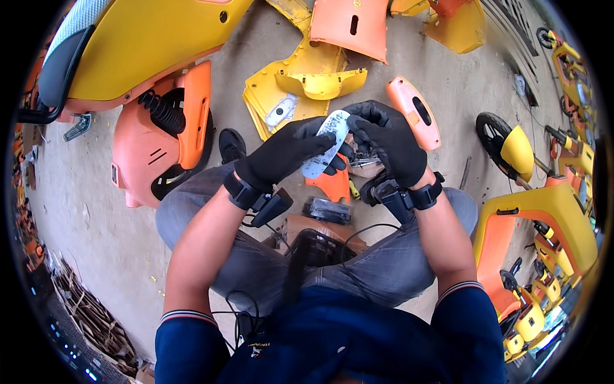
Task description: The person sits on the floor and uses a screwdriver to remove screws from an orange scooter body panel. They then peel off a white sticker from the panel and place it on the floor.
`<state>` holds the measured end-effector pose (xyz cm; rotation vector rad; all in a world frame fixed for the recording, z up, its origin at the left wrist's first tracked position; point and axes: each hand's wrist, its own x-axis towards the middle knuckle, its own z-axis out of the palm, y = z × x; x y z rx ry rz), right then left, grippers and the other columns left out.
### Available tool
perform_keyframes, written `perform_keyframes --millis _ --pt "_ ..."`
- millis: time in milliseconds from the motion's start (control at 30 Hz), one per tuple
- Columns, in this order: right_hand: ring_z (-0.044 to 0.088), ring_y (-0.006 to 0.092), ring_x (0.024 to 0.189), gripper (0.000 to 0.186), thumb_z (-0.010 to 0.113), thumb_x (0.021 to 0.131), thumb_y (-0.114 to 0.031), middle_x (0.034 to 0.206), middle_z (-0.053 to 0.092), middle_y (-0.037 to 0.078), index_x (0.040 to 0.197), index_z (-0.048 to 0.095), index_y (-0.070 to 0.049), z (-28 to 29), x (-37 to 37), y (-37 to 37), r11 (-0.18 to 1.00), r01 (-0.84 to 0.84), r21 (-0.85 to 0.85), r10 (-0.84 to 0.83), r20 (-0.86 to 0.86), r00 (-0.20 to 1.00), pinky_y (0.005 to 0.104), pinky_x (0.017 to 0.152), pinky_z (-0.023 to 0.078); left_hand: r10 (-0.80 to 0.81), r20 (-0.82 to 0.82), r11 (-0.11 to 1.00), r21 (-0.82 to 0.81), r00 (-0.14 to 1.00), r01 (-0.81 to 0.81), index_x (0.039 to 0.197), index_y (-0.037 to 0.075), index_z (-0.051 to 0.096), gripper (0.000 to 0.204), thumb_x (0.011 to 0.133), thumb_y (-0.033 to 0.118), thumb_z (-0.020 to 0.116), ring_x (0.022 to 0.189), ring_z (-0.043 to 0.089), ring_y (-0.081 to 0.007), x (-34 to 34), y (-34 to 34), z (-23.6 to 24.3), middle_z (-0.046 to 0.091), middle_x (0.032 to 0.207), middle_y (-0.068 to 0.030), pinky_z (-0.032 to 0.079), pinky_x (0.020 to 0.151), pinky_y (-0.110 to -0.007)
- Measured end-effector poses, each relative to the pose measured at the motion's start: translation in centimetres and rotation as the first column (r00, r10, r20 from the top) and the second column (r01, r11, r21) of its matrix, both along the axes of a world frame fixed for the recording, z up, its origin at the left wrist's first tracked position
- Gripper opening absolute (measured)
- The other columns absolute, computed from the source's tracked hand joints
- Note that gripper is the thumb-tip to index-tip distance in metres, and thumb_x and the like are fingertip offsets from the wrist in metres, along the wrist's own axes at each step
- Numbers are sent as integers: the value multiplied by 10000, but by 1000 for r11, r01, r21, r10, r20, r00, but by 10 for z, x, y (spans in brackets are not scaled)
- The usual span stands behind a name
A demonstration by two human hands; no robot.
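In front of me, above my knees, I hold a pale blue-white oblong plate point(329, 148) with rounded ends and dark smudges. My left hand point(276, 152), in a black glove, is closed around its left edge, with fingertips showing in front and behind. At the plate's upper right end, my right hand point(394, 144), also gloved in black, has its fingers curled and pinched against it. Below the plate, an orange plastic piece point(330, 186) and a black box-like part point(327, 209) lie between my legs. Small metal pieces by my right hand are partly hidden.
Yellow body panels point(320, 84) and an orange panel point(350, 32) lie ahead. An orange cover with a slot point(414, 112) rests at right. A scooter's orange front end point(144, 141) stands on the left. More yellow scooters point(543, 217) line the right.
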<state>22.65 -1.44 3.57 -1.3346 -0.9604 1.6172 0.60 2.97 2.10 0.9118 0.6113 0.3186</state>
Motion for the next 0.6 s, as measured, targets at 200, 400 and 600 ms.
perform_keyframes --millis 200,400,600 --pt "532 33 681 276 592 964 -170 855 612 -16 1181 632 -3 9 -1 2 996 82 -33 -84 -53 995 186 618 460 180 108 982 -73 978 -173 1299 -41 476 363 985 139 503 894 689 -205 -9 10 5 667 1099 -158 569 792 -318" --pt "547 36 695 283 604 944 -161 867 616 -15 1172 629 4 -17 14 4 992 122 -29 -121 21 992 197 615 477 438 128 892 61 890 -448 1286 -22 479 327 1014 160 472 900 688 -221 -20 30 22 657 1091 -183 599 757 -340" --pt "565 54 705 255 622 922 -159 873 639 -2 1115 655 5 -44 12 3 994 86 -71 -78 111 991 207 631 481 403 169 914 -32 900 -403 1325 -30 462 377 1027 201 462 916 686 -213 -27 29 7 658 1109 -158 574 815 -325"
